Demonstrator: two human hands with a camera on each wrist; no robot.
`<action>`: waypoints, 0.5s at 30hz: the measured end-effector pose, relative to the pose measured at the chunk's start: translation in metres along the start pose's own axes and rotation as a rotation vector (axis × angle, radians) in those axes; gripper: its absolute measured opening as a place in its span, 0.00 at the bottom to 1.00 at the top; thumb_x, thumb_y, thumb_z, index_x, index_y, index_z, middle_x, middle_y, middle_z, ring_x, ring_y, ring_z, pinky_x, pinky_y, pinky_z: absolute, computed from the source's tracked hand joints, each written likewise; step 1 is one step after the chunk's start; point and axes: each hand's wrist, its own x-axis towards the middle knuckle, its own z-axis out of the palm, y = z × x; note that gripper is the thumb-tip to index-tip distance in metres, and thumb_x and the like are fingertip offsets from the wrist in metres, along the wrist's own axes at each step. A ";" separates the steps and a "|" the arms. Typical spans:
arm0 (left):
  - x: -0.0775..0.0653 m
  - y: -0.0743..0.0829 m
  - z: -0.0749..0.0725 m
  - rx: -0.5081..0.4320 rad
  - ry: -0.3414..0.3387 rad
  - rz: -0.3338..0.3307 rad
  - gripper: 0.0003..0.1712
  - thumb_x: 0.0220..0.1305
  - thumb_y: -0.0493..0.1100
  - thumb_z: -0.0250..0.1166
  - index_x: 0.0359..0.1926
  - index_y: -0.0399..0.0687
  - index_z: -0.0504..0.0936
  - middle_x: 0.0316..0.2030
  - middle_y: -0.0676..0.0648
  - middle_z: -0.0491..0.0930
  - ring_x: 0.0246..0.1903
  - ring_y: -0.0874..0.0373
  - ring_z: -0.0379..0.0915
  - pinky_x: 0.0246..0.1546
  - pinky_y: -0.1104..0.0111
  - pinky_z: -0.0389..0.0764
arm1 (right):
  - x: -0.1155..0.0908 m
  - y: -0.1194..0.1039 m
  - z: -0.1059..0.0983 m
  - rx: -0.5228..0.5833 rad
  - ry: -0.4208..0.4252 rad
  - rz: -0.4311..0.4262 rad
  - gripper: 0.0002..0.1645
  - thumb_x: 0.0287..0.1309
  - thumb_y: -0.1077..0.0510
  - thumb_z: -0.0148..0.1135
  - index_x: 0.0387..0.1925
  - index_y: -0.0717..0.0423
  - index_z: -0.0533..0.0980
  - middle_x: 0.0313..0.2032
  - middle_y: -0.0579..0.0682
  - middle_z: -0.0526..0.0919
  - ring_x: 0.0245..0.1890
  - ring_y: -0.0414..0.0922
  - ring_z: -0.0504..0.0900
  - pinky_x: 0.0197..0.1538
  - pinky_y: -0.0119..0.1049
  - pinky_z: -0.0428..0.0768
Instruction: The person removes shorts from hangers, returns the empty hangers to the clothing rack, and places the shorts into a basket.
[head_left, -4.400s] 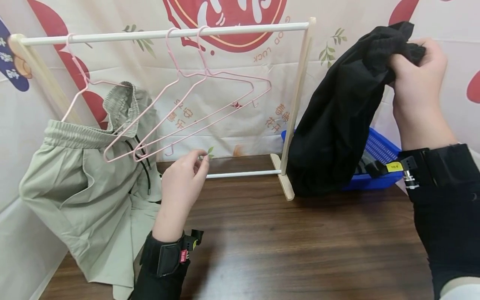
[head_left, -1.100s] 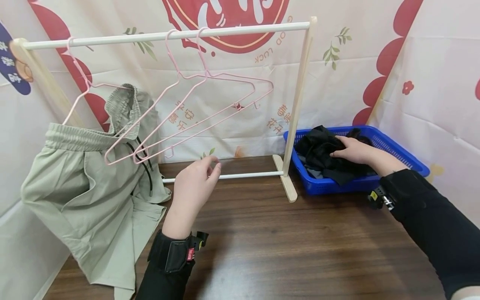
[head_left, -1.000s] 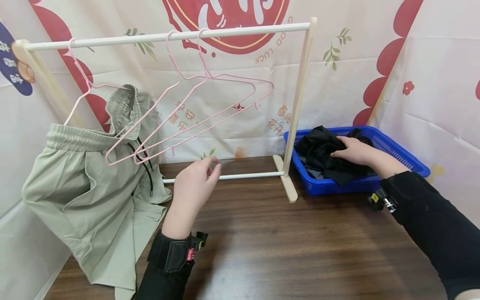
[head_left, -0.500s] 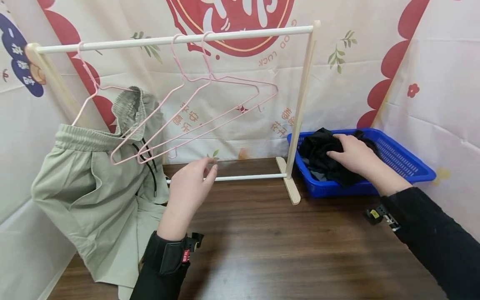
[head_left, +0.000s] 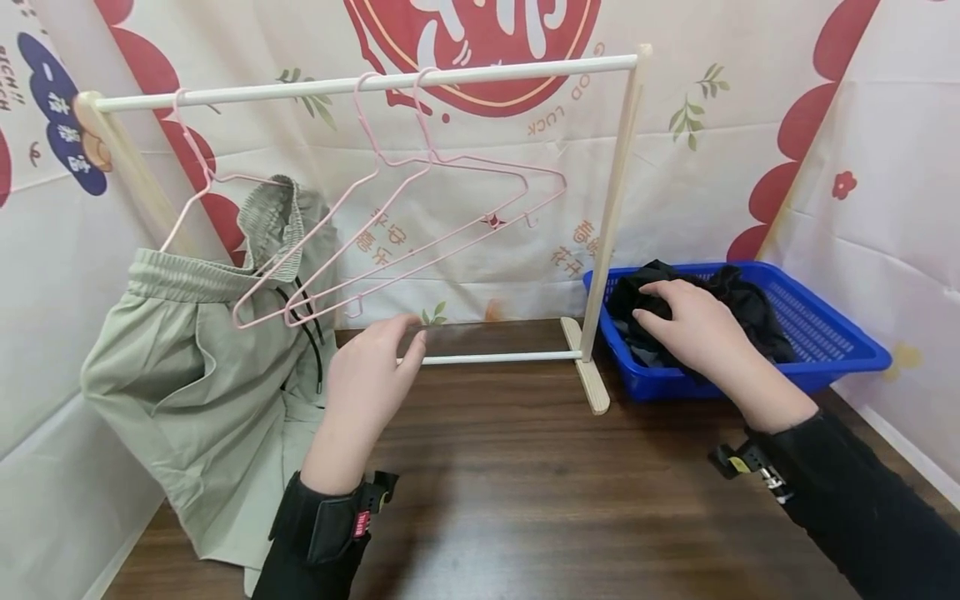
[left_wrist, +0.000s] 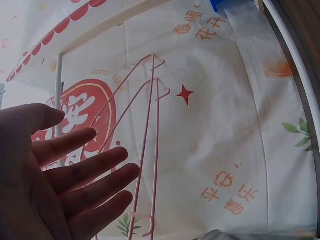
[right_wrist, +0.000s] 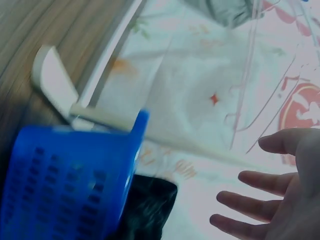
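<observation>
My right hand [head_left: 697,329] is over the blue basket [head_left: 836,346], fingers extended and holding nothing; the right wrist view shows the fingers apart beside the basket wall. Under it a black garment [head_left: 757,312] lies bunched in the basket, with some grey cloth [head_left: 648,350] at its left. My left hand [head_left: 367,379] hovers before the rack with loosely bent fingers and no object; its spread fingers show in the left wrist view. Nearest to it are two bare pink hangers [head_left: 378,212] and light green drawstring pants [head_left: 187,375], which hang from a third pink hanger [head_left: 197,196].
A rack with a white top rail [head_left: 510,72] and wooden posts [head_left: 617,208] stands on the dark wooden table [head_left: 510,492]. Its right foot [head_left: 587,367] sits close to the basket. Printed cloth [head_left: 480,275] forms the back and sides.
Earlier my right hand held the black garment up; then the garment was in the basket under that hand. Now the hand has come off it, slightly toward me. My left hand barely moved.
</observation>
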 end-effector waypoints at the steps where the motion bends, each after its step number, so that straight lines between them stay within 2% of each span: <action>1: -0.001 0.000 -0.001 -0.001 0.002 -0.007 0.17 0.70 0.52 0.58 0.53 0.50 0.82 0.45 0.47 0.84 0.37 0.50 0.81 0.33 0.56 0.79 | -0.002 -0.004 0.001 0.005 0.010 -0.008 0.35 0.68 0.41 0.52 0.64 0.62 0.68 0.63 0.68 0.68 0.62 0.66 0.65 0.57 0.65 0.63; 7: -0.006 -0.006 -0.005 0.003 0.040 -0.031 0.20 0.69 0.51 0.59 0.57 0.48 0.79 0.50 0.45 0.82 0.43 0.46 0.80 0.39 0.53 0.79 | -0.011 -0.023 0.005 0.032 0.051 -0.053 0.34 0.69 0.40 0.52 0.63 0.61 0.70 0.62 0.66 0.70 0.61 0.65 0.67 0.57 0.64 0.65; 15: -0.011 -0.016 -0.009 -0.044 0.171 0.020 0.21 0.67 0.47 0.60 0.57 0.41 0.78 0.49 0.40 0.79 0.48 0.43 0.77 0.44 0.51 0.77 | -0.015 -0.041 0.013 0.049 0.040 -0.079 0.34 0.68 0.38 0.52 0.63 0.60 0.71 0.61 0.64 0.71 0.62 0.63 0.67 0.57 0.63 0.66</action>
